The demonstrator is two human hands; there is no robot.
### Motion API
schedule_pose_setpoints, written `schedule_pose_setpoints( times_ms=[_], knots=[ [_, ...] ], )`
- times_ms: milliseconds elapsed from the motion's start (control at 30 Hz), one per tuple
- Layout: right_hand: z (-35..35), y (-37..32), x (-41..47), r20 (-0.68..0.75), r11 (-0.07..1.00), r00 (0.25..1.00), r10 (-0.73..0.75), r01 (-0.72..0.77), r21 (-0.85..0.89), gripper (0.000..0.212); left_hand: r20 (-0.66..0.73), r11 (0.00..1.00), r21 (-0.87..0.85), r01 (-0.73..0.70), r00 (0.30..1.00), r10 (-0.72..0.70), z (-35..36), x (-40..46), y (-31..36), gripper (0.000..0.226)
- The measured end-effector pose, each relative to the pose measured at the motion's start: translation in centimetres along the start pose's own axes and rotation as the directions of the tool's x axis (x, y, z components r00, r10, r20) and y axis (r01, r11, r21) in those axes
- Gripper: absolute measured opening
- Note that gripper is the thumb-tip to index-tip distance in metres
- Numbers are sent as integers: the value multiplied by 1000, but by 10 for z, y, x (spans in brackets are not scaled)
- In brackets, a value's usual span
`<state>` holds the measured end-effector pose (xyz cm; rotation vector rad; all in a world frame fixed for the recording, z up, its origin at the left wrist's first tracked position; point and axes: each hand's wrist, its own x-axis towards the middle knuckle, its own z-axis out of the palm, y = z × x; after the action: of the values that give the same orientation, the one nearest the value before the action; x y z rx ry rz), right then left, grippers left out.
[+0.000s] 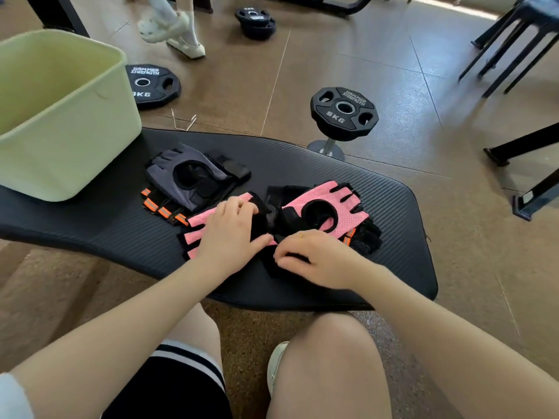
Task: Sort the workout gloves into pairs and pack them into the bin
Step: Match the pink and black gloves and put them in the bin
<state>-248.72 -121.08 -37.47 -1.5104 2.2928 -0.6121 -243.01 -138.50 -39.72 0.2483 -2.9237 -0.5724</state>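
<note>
Head view: 2 hands sort gloves on a black mat (302,164).
Left hand (230,234) presses a pink glove (196,231) flat; right hand (314,258) pinches its black strap (290,255). Bin (90,137) sits far left of the fingers.

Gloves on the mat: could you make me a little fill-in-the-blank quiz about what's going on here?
1. The left hand rests on a glove coloured ____.
2. The green bin sits on the mat's ____ side.
3. The grey glove lies partly on top of a black glove with ____ stripes.
4. The right hand pinches a ____ strap.

Missing words: pink; left; orange; black
</note>
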Motion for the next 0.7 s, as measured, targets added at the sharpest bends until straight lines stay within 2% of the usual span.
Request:
schedule_pose_setpoints(
  times_ms=[67,133,167,267,367,433,500,600,700],
  knots=[
    [-13,6,9,-139,988,986,95,-76,133,17,19,1000,-17,-18,1000,18,9,-3,-4,51],
    [-26,19,19,-253,985,954,162,-141,98,19,45,996,-66,-52,997,55,8,-3,-4,56],
    [-30,25,25,-225,983,957,185,-180,40,25,65,993,-94,-75,995,81,6,-3,-6,59],
    [-36,35,37,26,960,975,222,-213,-182,41,185,972,-161,-170,962,199,-3,-8,-16,66],
    [-41,33,40,92,929,969,230,-190,-319,29,235,948,-265,-174,942,238,-9,-16,-24,70],
    [-45,30,40,92,917,970,226,-180,-357,22,182,924,-374,-84,970,161,-9,-16,-23,56],
    [-49,29,36,82,933,975,208,-173,-314,16,145,920,-391,-38,984,102,-10,-13,-20,41],
    [-60,22,29,52,981,986,160,-153,-122,4,144,961,-245,-129,975,168,-9,-9,-15,35],
    [-68,7,27,111,966,977,183,-200,162,21,142,974,-169,-151,974,176,-7,-6,-12,24]
  ],
)
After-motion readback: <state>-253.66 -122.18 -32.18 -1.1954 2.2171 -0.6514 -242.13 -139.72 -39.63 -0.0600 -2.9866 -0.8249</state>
